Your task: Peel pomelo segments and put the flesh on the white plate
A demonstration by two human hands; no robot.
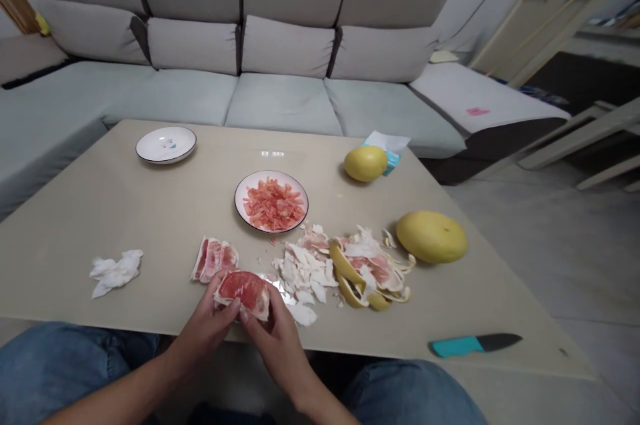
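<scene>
A pomelo piece (pixel 245 288) with red flesh and white membrane is held between both hands, just above the table's near edge. My left hand (pixel 213 315) grips its left side, thumb at the lower front. From the right, my right hand (pixel 275 331) closes on the same piece, both thumbs almost meeting. Just behind my left hand lies another pomelo chunk (pixel 214 259) with membrane on. A white plate with a dark rim (pixel 239 211) carries a heap of peeled red pulp (pixel 275 205). Scraps of white pith (pixel 307 271) lie right of my hands.
Yellow peel strips (pixel 347 271) are piled beside the pith. Two whole pomelos (pixel 431 237) sit at the right, one by a tissue pack (pixel 393 145). A teal-handled knife (pixel 475 343) lies near the front edge. Crumpled tissue (pixel 116 271) and a second plate (pixel 167 145) are left.
</scene>
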